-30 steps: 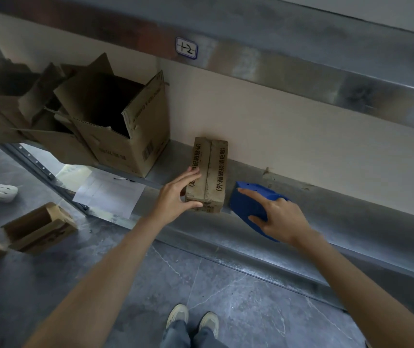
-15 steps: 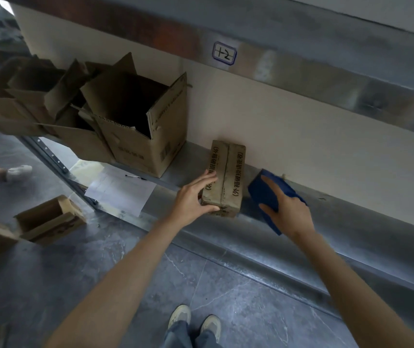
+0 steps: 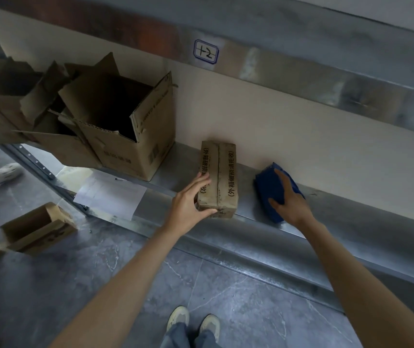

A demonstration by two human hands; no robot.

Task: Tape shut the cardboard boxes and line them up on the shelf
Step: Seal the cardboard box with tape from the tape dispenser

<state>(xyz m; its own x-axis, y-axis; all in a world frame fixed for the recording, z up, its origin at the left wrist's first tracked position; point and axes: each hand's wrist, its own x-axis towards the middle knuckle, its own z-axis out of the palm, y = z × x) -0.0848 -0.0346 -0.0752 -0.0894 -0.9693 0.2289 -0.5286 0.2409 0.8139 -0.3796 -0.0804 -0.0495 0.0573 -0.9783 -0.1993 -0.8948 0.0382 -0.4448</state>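
Cardboard: the small closed box (image 3: 222, 179) lies on the shelf (image 3: 351, 222) near the wall, its near left corner held between the left hand's (image 3: 190, 204) fingers and thumb. The right hand (image 3: 291, 204) (a second ago only reaching) now rests spread, uncurled, on the blue tape dispenser (image 3: 267, 187); taping seems imminent.

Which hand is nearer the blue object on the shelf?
Right. The right hand rests on the blue object; the left hand holds the small closed box beside it, clear of the blue object.
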